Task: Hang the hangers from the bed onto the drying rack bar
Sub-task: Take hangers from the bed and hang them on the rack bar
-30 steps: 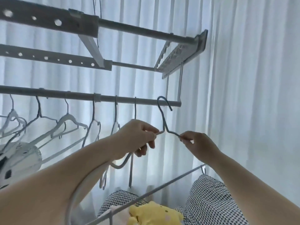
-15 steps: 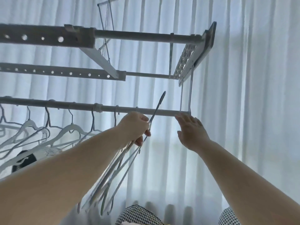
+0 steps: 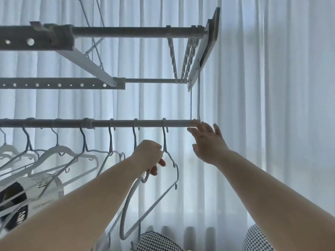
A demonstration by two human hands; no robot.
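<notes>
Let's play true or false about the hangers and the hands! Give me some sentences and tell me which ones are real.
1. The rightmost hanger has its hook over the drying rack bar. True.
2. The left hand is far from any hanger. False: it grips that rightmost hanger at its neck.
3. The right hand is open, with fingertips at the right end of the bar. True.
4. The right hand holds a hanger. False: nothing is in it.
5. No other hangers are on the bar. False: several hang to the left, such as one white hanger.
6. White curtains hang behind the rack. True.
</notes>
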